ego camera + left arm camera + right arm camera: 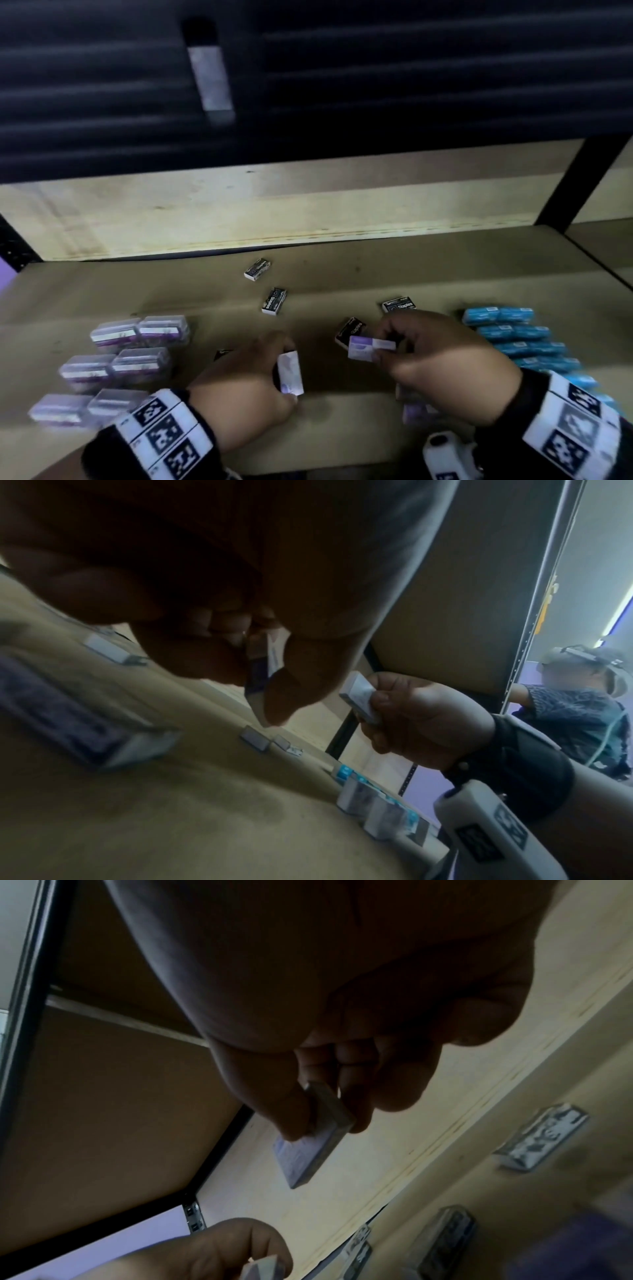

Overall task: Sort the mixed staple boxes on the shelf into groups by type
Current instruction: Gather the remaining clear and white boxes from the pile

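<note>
My left hand (274, 370) grips a pale lilac staple box (290, 373) just above the shelf board, thumb at its near end; the left wrist view shows that box (258, 666) pinched between thumb and fingers. My right hand (387, 346) pinches a second lilac box (368, 347) in the air, seen in the right wrist view as a lilac box (308, 1150) between thumb and fingers. Black staple boxes lie loose: one (257, 269) far back, one (274, 300) nearer, one (350, 329) beside my right fingers, one (399, 305) behind them.
Clear plastic cases with purple labels (113, 366) stand grouped at the left. Blue boxes (520, 337) are stacked in rows at the right. More lilac boxes (416, 407) lie under my right wrist. A black shelf post (582, 185) stands at the right back; another person (575, 704) works beyond.
</note>
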